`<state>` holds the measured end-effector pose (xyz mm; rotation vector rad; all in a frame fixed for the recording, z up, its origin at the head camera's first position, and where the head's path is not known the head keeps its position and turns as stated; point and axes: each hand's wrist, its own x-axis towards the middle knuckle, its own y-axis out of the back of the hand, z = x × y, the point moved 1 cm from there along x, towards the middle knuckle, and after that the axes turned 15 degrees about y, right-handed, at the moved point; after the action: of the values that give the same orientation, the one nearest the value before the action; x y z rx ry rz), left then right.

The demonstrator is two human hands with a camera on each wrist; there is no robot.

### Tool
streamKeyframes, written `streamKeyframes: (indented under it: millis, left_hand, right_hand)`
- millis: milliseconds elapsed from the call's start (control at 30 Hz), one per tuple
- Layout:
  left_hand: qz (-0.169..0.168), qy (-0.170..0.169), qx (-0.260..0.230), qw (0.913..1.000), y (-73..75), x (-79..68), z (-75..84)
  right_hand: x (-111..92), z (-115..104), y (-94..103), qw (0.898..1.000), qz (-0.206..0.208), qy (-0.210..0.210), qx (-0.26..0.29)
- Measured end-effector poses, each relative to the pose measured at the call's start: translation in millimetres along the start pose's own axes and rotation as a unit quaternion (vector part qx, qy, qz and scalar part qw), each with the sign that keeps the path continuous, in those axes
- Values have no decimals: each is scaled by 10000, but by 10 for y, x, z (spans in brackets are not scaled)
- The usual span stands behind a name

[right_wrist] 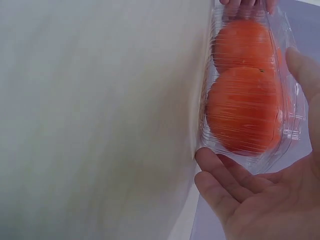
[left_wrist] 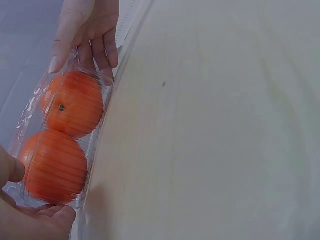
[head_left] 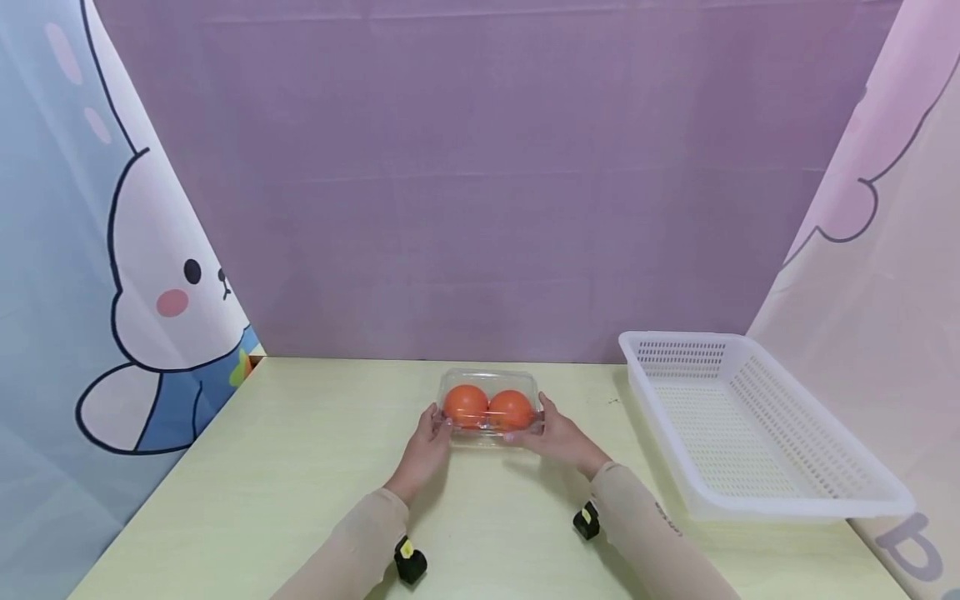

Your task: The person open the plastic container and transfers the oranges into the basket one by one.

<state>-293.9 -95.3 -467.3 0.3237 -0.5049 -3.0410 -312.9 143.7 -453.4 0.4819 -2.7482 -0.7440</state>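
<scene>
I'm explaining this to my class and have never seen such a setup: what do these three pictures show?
There is no machine, only a person's two bare hands: the left grip and the right grip. The wide picture comes from a camera worn on the head; the two close ones are taken from the left and right wrists. Both grips hold a clear plastic box at opposite ends, with two oranges side by side inside. On the pale table, to the right, stands a white plastic basket with perforated walls. Whether the box touches the table is hard to tell.
</scene>
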Motion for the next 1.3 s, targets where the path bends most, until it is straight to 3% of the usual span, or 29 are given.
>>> streamKeyframes:
  millis: [233,667,1000,1233,1300]
  left_hand:
    - [6,112,26,9999,-5,0,5]
    - [-103,91,108,9998,47,2,41]
    - [-82,136,243,9996,56,25,47]
    - [-129,181,228,9995,69,23,50]
    - [-159,200,211,9995,71,17,60]
  right_hand:
    - [-5,25,-12,9997,65,166,173]
    - [-9,1,-86,9986,250,-1,461]
    - [-136,-376,-57,9974,216,-24,683]
    - [-15,-20,-152,9978,436,-76,496]
    - [-22,-25,-155,9979,448,-83,451]
